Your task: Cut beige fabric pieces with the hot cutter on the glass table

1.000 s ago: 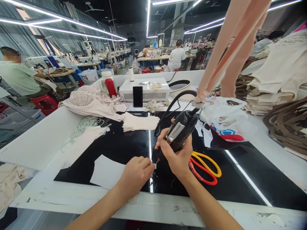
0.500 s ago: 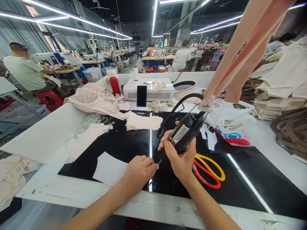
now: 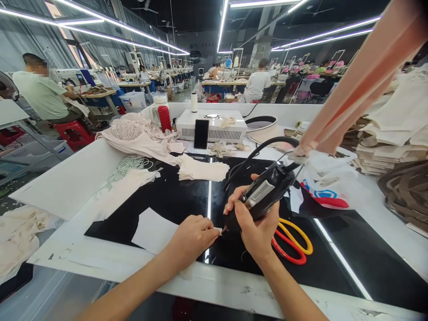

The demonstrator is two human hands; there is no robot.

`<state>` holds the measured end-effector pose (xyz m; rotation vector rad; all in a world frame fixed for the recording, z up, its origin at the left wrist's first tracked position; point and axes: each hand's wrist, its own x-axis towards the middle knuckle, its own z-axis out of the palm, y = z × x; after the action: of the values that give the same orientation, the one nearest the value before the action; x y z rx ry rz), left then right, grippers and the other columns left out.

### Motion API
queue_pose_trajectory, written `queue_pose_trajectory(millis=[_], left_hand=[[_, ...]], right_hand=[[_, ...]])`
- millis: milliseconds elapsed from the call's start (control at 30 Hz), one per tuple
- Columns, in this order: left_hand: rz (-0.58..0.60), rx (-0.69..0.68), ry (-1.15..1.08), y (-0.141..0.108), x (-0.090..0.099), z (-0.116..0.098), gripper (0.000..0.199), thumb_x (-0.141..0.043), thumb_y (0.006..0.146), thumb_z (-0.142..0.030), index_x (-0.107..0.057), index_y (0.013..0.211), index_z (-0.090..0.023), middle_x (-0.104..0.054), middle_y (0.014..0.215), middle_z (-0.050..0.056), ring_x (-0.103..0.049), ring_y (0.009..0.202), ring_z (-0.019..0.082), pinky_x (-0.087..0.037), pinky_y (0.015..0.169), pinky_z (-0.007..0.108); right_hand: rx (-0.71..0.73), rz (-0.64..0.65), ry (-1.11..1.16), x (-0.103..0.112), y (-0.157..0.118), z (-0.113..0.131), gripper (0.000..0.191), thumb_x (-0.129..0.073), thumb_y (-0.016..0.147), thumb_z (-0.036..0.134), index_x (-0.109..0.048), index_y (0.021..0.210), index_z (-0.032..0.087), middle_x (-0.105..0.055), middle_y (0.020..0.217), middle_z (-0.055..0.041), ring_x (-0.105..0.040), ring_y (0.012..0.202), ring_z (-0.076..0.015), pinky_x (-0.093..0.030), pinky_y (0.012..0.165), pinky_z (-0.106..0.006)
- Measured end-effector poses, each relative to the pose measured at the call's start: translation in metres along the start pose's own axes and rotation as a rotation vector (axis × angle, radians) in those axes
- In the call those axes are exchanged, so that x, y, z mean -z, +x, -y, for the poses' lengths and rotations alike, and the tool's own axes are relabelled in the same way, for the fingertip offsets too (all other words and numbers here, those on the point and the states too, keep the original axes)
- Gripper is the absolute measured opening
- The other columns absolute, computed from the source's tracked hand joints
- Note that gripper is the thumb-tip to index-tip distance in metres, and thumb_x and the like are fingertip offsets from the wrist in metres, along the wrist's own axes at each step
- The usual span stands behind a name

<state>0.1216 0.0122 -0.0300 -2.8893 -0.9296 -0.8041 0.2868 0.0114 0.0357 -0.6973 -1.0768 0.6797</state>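
Observation:
My left hand (image 3: 192, 236) is closed in a pinch on a small pale strip (image 3: 219, 231), near the front edge of the black mat (image 3: 160, 194). My right hand (image 3: 256, 218) grips a black handheld tool (image 3: 267, 194) with a metal plate on its side. The tool's narrow tip meets the end of the strip, or comes very near it. A cable and a pink cloth strap (image 3: 351, 98) run up from the tool. White paper (image 3: 154, 232) lies left of my left hand. Scissors with red and yellow handles (image 3: 297, 258) rest beside my right wrist.
Cream cloth pieces (image 3: 202, 170), a phone (image 3: 201, 133), a white box (image 3: 214, 118) and a red bottle (image 3: 164, 118) stand or lie farther back. A plastic bag (image 3: 331, 178) and stacked fabric (image 3: 394, 120) are at the right. Other people sit beyond the table.
The camera view has shifted slightly. My right hand and the tool sit a little farther right, with the tool tilted more. My left hand keeps its pinch on the strip.

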Motion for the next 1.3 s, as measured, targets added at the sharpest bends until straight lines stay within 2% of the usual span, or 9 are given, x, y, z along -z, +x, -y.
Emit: queue_pose_trajectory(millis=[100,300,567,700,800,1000,1300], left_hand=[[-0.026,0.013,0.003,-0.006,0.004,0.003,0.019,-0.053,0.107,-0.018,-0.07,0.099,-0.02,-0.064,0.085,0.0,-0.055,0.073,0.017,-0.039,0.065,0.032],[-0.043,0.05,-0.007,-0.023,0.017,0.009,0.02,-0.053,0.108,-0.022,-0.071,0.101,-0.019,-0.066,0.089,0.002,-0.059,0.081,0.017,-0.046,0.072,0.032],[-0.05,0.078,0.097,-0.029,0.016,0.004,0.014,-0.057,0.103,-0.009,-0.067,0.107,-0.018,-0.07,0.097,0.003,-0.062,0.091,0.019,-0.053,0.083,0.036],[-0.025,0.001,0.079,-0.026,0.013,0.0,0.02,-0.054,0.102,-0.003,-0.063,0.112,-0.017,-0.07,0.104,0.003,-0.063,0.099,0.017,-0.055,0.089,0.032],[-0.003,-0.032,0.081,-0.024,0.009,-0.002,0.023,-0.051,0.1,0.002,-0.063,0.107,-0.017,-0.069,0.101,0.003,-0.065,0.097,0.017,-0.056,0.087,0.031],[-0.008,-0.004,0.08,-0.024,0.004,-0.005,0.026,-0.049,0.098,0.005,-0.062,0.105,-0.017,-0.068,0.097,0.004,-0.066,0.091,0.017,-0.057,0.08,0.03],[-0.031,0.022,0.1,-0.022,0.008,-0.01,0.027,-0.045,0.1,0.004,-0.062,0.106,-0.017,-0.067,0.094,0.003,-0.067,0.087,0.017,-0.059,0.077,0.03]], right_hand=[[-0.004,-0.001,0.004,0.0,0.0,0.001,0.031,-0.072,0.086,0.016,-0.051,0.105,0.028,-0.066,0.083,0.006,-0.063,0.059,-0.0107,-0.056,0.051,-0.025],[-0.007,0.017,0.042,0.004,-0.004,0.0,0.051,-0.075,0.085,0.019,-0.052,0.128,0.03,-0.067,0.086,0.0046,-0.064,0.061,-0.012,-0.058,0.053,-0.028],[-0.019,0.011,0.036,0.006,-0.005,0.0,0.051,-0.078,0.085,0.021,-0.053,0.129,0.03,-0.066,0.084,0.0042,-0.064,0.061,-0.0137,-0.059,0.056,-0.032],[-0.01,0.01,0.017,0.009,-0.004,-0.001,0.049,-0.077,0.086,0.02,-0.053,0.129,0.03,-0.065,0.084,0.0042,-0.063,0.062,-0.0135,-0.059,0.056,-0.032],[0.004,0.022,0.024,0.01,-0.004,-0.001,0.048,-0.077,0.087,0.019,-0.054,0.128,0.03,-0.066,0.084,0.0041,-0.063,0.062,-0.0136,-0.06,0.055,-0.032],[0.001,0.01,0.023,0.007,-0.003,0.003,0.047,-0.077,0.086,0.02,-0.055,0.126,0.03,-0.066,0.082,0.0043,-0.062,0.061,-0.0138,-0.059,0.055,-0.032],[0.017,-0.03,0.034,-0.005,0.005,0.003,0.049,-0.078,0.084,0.023,-0.056,0.127,0.03,-0.064,0.08,0.005,-0.061,0.058,-0.0136,-0.057,0.052,-0.031]])
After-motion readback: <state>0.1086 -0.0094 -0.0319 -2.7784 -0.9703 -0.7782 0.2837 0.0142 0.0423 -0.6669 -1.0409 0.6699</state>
